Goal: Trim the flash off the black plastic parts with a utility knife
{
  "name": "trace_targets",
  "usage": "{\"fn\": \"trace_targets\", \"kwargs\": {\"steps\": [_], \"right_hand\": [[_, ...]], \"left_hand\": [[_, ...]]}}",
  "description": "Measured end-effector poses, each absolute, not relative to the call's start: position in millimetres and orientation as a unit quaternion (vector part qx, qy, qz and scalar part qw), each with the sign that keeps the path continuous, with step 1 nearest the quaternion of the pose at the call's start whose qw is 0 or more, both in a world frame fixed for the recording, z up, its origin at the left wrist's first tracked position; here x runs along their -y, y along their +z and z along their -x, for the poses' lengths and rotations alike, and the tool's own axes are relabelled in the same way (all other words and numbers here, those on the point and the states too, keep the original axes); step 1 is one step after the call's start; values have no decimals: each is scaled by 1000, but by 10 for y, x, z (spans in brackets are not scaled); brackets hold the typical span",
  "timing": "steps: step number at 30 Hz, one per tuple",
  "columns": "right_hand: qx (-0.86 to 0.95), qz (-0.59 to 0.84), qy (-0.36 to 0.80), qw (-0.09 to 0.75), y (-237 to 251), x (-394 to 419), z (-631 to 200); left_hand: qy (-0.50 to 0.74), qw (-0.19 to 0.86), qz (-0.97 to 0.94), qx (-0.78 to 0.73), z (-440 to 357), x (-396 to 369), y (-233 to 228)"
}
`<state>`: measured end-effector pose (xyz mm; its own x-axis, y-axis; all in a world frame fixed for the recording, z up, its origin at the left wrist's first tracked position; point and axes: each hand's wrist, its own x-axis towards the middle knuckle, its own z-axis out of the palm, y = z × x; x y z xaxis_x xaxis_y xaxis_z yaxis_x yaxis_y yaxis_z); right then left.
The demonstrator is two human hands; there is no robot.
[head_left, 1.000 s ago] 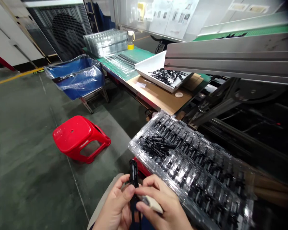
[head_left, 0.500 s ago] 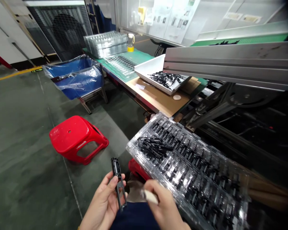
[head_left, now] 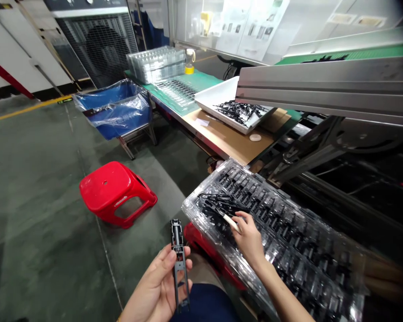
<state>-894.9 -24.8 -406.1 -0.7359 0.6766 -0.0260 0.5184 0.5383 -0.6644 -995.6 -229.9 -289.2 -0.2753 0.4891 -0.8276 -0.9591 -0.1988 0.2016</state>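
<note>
My left hand (head_left: 154,284) is closed around a long black plastic frame part (head_left: 177,239), held upright above my lap with thumb and fingers at its middle. The part has a rod-like piece in its upper half and two open legs below. My right hand (head_left: 250,239) grips a tool with a cream-white handle (head_left: 231,222); its tip points into a loose pile of thin black parts (head_left: 221,200), and I cannot tell whether it touches them. That pile lies on a clear plastic tray (head_left: 192,206), whose rows of pockets hold several black parts.
A red stool (head_left: 110,183) stands on the floor at left. Behind it is a blue bin lined with plastic film (head_left: 121,114). The workbench (head_left: 221,134) carries a white tray (head_left: 204,96) of black parts and stacked clear trays (head_left: 157,65). A metal conveyor rail (head_left: 322,91) juts in from the right.
My right hand has moved away from my left hand, up and right over the clear tray, carrying the white-handled tool to the pile. My left hand still holds the black frame part.
</note>
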Motion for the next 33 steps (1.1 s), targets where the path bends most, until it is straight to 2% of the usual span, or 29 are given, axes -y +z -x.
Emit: {"fn": "trace_targets", "kwargs": {"steps": [7, 12, 17, 20, 23, 29, 33], "right_hand": [[774, 358, 511, 106, -3781, 311, 8910], [684, 332, 649, 27, -3455, 476, 8913], [650, 269, 708, -61, -3161, 705, 8991], [686, 237, 684, -76, -3055, 777, 9047], [751, 231, 617, -47, -2992, 786, 9039], [892, 152, 426, -17, -2801, 770, 8801], [955, 63, 291, -6, -2624, 813, 8675]], "left_hand": [[703, 525, 318, -359, 9955, 2321, -2939], [681, 591, 263, -343, 9900, 2294, -3010], [619, 673, 111, -389, 9801, 2254, -3098], [598, 708, 70, -368, 9800, 2252, -3073], [586, 721, 95, -358, 9829, 2259, -2992], [605, 643, 248, -399, 9829, 2293, -2868], [616, 616, 262, -415, 9822, 2321, -2851]]}}
